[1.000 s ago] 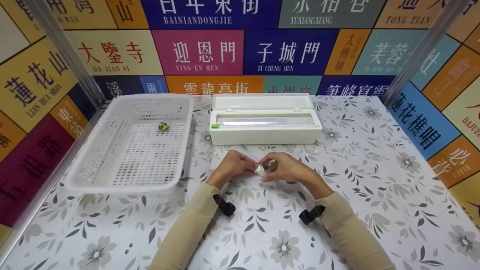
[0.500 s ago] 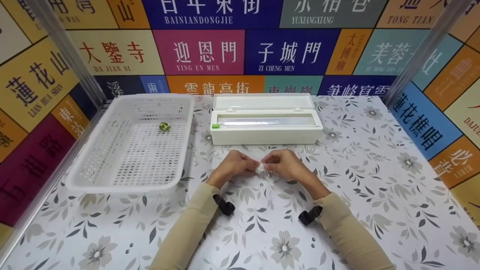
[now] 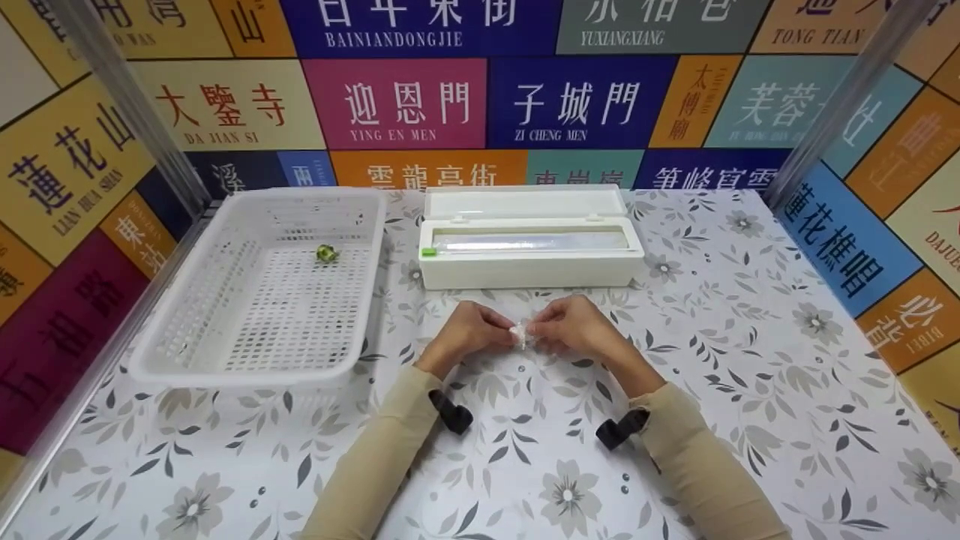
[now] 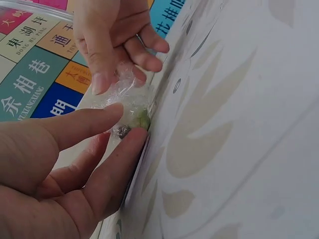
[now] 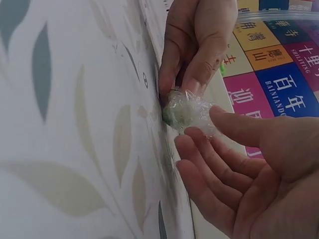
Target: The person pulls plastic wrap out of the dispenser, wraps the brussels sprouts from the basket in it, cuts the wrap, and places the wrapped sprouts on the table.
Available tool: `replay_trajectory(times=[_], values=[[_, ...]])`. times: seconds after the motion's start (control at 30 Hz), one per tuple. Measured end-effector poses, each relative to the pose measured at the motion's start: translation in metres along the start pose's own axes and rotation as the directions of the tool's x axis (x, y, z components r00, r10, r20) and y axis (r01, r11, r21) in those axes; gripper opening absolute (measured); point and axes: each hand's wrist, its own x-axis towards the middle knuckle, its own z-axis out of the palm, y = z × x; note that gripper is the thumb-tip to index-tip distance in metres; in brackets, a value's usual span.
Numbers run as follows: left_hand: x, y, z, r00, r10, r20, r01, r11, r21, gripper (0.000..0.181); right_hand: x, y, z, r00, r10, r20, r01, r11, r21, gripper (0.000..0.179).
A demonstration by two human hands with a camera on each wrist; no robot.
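Observation:
Low over the table, a small green lump point(image 4: 142, 119) with a dark brown spot sits inside crumpled clear cling film point(image 5: 197, 112). My left hand point(image 3: 474, 330) pinches the wrapped lump between thumb and fingers. From the other side, my right hand point(image 3: 571, 326) holds the bunched film between its thumb and fingertips, its remaining fingers loosely bent in the right wrist view. What exactly the green lump is, the film and fingers hide. Behind both hands stands a white cling film dispenser point(image 3: 532, 274), lid raised, a roll showing inside and a green slider point(image 3: 429, 253) at its left end.
To the left stands a white perforated plastic basket point(image 3: 247, 375) with one small green and dark piece point(image 3: 326, 253) in it. A floral cloth point(image 3: 570, 480) covers the table. Printed panels point(image 3: 409, 105) wall in the back and sides.
My right hand's fingers have opened off the film, closed in on it again and drawn slightly back. The left hand keeps its grip almost in place. Basket and dispenser have not moved.

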Motion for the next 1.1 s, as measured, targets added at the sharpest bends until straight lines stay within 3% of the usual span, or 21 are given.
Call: replay_trajectory(times=[0.17, 0.4, 0.5, 0.63, 0.73, 0.83, 0.97, 1.1], values=[[0.0, -0.002, -0.001, 1.0, 0.009, 0.002, -0.009, 1.0, 0.008, 0.019, 0.006, 0.002, 0.005, 0.998, -0.06, -0.015, 0.061, 0.995, 0.074, 0.019], [-0.001, -0.001, -0.001, 1.0, 0.019, -0.003, -0.019, 1.0, -0.003, 0.02, 0.01, 0.005, 0.012, 0.996, -0.076, -0.036, 0.078, 0.996, 0.035, 0.029], [0.0, -0.001, -0.002, 1.0, 0.023, 0.015, -0.023, 1.0, -0.002, 0.02, 0.01, 0.006, 0.014, 0.996, -0.075, -0.05, 0.077, 0.996, 0.037, 0.025], [0.001, -0.001, -0.004, 0.999, -0.001, 0.038, 0.001, 1.0, -0.016, 0.018, 0.009, 0.006, 0.015, 0.995, -0.073, -0.068, 0.075, 0.996, 0.036, 0.017], [0.001, -0.001, -0.004, 0.999, -0.028, 0.042, 0.03, 0.998, -0.052, 0.016, 0.009, 0.007, 0.014, 0.996, -0.072, -0.057, 0.074, 0.997, 0.03, 0.023], [0.001, -0.001, -0.003, 0.997, -0.047, 0.06, 0.056, 0.987, -0.15, 0.016, 0.011, 0.008, 0.011, 0.999, -0.041, -0.026, 0.043, 0.994, 0.099, 0.036], [0.001, 0.0, -0.002, 0.992, -0.063, 0.112, 0.092, 0.956, -0.277, 0.021, 0.012, 0.008, 0.006, 0.998, 0.06, 0.032, -0.066, 0.972, 0.224, 0.044], [0.0, -0.001, -0.002, 0.988, -0.083, 0.127, 0.119, 0.944, -0.306, 0.024, 0.011, 0.008, 0.005, 0.992, 0.109, 0.063, -0.122, 0.958, 0.26, 0.039]])
